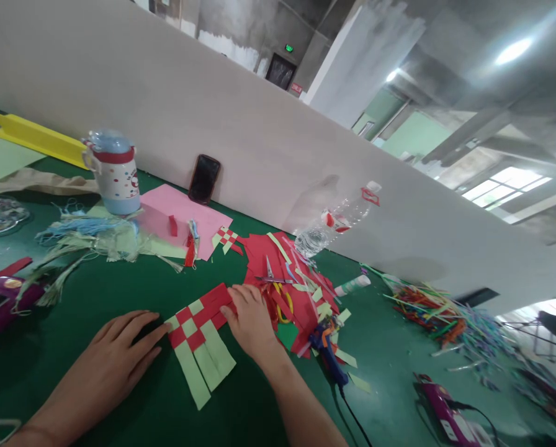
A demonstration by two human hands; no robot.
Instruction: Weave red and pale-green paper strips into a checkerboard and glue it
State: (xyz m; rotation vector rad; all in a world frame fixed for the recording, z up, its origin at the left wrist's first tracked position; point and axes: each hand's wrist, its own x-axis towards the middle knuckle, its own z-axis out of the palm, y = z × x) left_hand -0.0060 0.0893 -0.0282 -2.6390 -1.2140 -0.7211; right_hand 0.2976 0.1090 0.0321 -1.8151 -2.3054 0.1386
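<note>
A small checkered weave of red and pale green paper strips (194,329) lies on the green tabletop between my hands. Its loose green ends fan out toward me, and red ends run to the right. My left hand (124,354) is open, palm down, fingers stretched, the index fingertip touching the weave's left corner. On the right side, my right hand (252,320) holds the red ends, with its thumb on top and its fingers bent at the far edge. Just beyond it, scissors (282,304) with yellow and red handles lie on a pile of red paper (259,254).
A blue glue gun (329,357) with a cord lies right of my right arm. Behind stand a plastic bottle (336,220), a phone (204,179) and a cup (115,174). Tassels (115,236) lie left, twist-like strips (440,316) right, and purple devices (450,413) (15,298) at both sides.
</note>
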